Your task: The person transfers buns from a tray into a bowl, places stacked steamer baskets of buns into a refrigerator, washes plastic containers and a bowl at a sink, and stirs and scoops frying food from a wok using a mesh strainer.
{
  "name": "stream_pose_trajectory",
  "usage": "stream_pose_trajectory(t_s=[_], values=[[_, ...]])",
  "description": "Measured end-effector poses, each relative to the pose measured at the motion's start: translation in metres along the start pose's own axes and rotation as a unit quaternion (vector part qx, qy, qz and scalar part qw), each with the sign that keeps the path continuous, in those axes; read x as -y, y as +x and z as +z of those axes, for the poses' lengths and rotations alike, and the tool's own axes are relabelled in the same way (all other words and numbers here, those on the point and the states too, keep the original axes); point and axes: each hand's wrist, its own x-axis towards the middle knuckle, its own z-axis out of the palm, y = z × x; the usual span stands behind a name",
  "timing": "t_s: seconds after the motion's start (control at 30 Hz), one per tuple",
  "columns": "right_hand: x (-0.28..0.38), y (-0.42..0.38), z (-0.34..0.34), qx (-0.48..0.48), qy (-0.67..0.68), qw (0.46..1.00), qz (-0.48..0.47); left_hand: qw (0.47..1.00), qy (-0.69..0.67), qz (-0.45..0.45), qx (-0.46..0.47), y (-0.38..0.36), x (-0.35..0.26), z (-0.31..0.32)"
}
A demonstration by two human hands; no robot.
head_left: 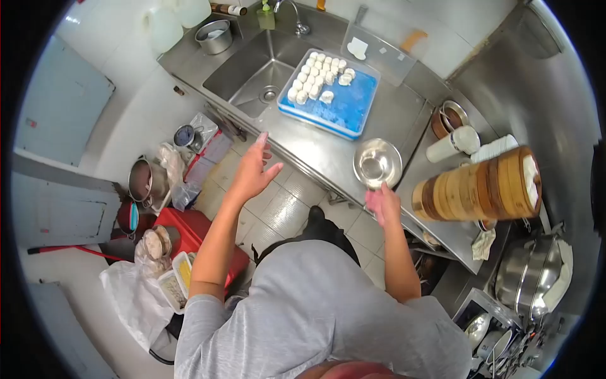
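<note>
My left hand [255, 170] is in the air in front of the counter, fingers stretched and thumb apart, with nothing in it. My right hand [384, 203] grips the near rim of a shiny metal bowl [377, 163], thumb tip at the rim and fingers below. Nothing shows inside the bowl, which is at the front edge of the steel counter. Beyond my hands lies a blue-bottomed plastic tray [350, 117]. Several white dough buns [314, 74] sit in rows over its left and far part; its near right part is bare blue.
A sink [243, 72] with a faucet [302, 26] is left of the tray. Stacked bamboo steamers [480, 186] stand on the right counter, by a white cylindrical container [453, 144]. A red bin [177, 227] and a pot [148, 180] stand on the floor at left.
</note>
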Motion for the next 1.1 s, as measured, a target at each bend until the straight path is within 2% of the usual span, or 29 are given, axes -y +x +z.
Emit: stream_pose_trajectory(t_s=[0.03, 0.1, 0.13, 0.23, 0.3, 0.43, 0.53, 0.63, 0.7, 0.83, 0.9, 0.93, 1.0, 1.1], values=[[0.012, -0.002, 0.001, 0.052, -0.001, 0.997, 0.057, 1.0, 0.025, 0.008, 0.001, 0.026, 0.001, -0.003], [0.044, -0.029, 0.041, 0.032, -0.227, 0.973, 0.02, 0.999, 0.047, 0.014, 0.007, 0.076, 0.002, -0.005], [0.053, -0.035, 0.06, 0.019, -0.339, 0.941, 0.004, 0.999, 0.045, 0.012, 0.011, 0.107, 0.004, -0.005], [0.078, 0.019, 0.119, 0.014, -0.368, 0.887, -0.279, 0.993, 0.104, 0.04, 0.028, 0.182, 0.023, 0.007], [0.105, 0.061, 0.181, 0.005, -0.417, 0.821, -0.391, 0.986, 0.149, 0.066, 0.038, 0.222, 0.036, 0.02], [0.125, 0.164, 0.278, 0.049, -0.518, 0.739, -0.428, 0.969, 0.208, 0.099, 0.091, 0.291, 0.066, 0.034], [0.12, 0.202, 0.329, 0.014, -0.621, 0.701, -0.351, 0.955, 0.25, 0.073, 0.141, 0.319, 0.08, 0.03], [0.119, 0.221, 0.355, -0.024, -0.654, 0.687, -0.315, 0.942, 0.275, 0.042, 0.185, 0.341, 0.086, 0.026], [0.12, 0.231, 0.364, -0.033, -0.639, 0.707, -0.3, 0.936, 0.287, 0.044, 0.198, 0.351, 0.091, 0.025], [0.113, 0.239, 0.368, -0.037, -0.624, 0.723, -0.293, 0.945, 0.214, 0.035, 0.246, 0.367, 0.094, 0.01], [0.103, 0.238, 0.369, -0.037, -0.595, 0.761, -0.255, 0.942, 0.19, 0.033, 0.273, 0.371, 0.102, 0.01], [0.099, 0.238, 0.369, -0.038, -0.58, 0.779, -0.236, 0.948, 0.17, 0.05, 0.262, 0.372, 0.107, 0.013], [0.094, 0.241, 0.373, -0.048, -0.574, 0.779, -0.247, 0.957, 0.132, 0.083, 0.243, 0.375, 0.118, 0.024], [0.103, 0.246, 0.374, -0.041, -0.554, 0.801, -0.224, 0.96, 0.129, 0.067, 0.238, 0.388, 0.128, 0.038]])
